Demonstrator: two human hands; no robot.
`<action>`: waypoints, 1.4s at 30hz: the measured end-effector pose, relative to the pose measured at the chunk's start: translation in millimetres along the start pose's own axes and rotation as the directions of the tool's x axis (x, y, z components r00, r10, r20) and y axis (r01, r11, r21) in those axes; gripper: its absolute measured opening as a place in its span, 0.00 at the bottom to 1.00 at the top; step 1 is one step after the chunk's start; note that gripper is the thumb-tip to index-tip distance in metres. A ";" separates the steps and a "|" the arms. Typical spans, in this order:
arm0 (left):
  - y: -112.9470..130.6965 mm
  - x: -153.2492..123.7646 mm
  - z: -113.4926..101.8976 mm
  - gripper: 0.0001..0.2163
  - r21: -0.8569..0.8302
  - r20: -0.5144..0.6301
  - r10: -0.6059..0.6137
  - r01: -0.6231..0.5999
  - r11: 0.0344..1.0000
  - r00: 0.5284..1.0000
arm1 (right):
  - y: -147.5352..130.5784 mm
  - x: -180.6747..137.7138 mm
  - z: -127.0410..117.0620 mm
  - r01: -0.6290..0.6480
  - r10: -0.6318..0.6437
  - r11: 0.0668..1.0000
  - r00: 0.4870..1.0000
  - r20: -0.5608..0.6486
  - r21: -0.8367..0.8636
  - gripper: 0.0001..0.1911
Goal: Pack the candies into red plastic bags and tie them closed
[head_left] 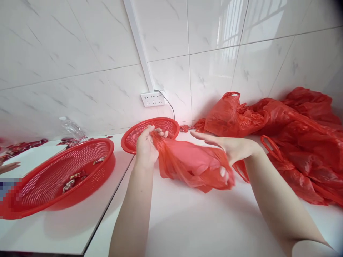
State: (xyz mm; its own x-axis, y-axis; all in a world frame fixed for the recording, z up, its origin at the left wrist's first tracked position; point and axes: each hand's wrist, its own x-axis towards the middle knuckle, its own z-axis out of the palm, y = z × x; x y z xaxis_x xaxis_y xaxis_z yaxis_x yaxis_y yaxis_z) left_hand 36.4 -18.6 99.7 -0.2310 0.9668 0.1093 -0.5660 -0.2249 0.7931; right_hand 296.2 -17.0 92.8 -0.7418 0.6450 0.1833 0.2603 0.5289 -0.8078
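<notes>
A thin red plastic bag (187, 162) stretches sideways between my hands above the white table. My left hand (148, 146) is closed around the bag's gathered end, fingers curled over it. At the bag's other end is my right hand (234, 148), with its fingers stretched out flat toward the left. Its thumb points down against the bag, partly covered by the film. A red loop of plastic hangs just below my right wrist. Whether anything lies inside the bag, I cannot tell.
A big red mesh basket (104, 178) at left holds a few small wrapped pieces. Behind my left hand stands a smaller red basket (131, 137). Red plastic bags (302, 142) pile up at right. A clear bottle (72, 128) and another person's hand (9, 167) are at far left.
</notes>
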 end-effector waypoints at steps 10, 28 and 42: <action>15.4 1.6 -9.4 0.07 0.176 0.058 -0.045 0.034 0.984 0.997 | 19.3 10.9 -9.1 0.085 0.343 0.715 0.822 -0.454 0.694 0.16; -21.1 -46.1 20.2 0.14 0.724 0.372 -0.286 -0.083 0.685 0.883 | -18.5 14.9 38.6 0.275 -0.254 0.961 0.830 -0.497 -0.033 0.22; -12.8 -25.8 9.4 0.19 0.458 0.390 -0.467 0.272 0.846 0.794 | 11.5 29.3 20.4 0.040 0.132 0.949 0.851 -0.508 0.314 0.08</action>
State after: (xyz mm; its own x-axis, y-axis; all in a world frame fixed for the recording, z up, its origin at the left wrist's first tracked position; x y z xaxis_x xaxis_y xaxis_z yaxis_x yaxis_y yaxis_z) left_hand 57.0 -39.6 92.3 0.3889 0.9199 -0.0498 -0.1792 0.1286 0.9754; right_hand 264.8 -3.3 77.4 -0.2829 0.8991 0.3340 0.0234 0.3546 -0.9347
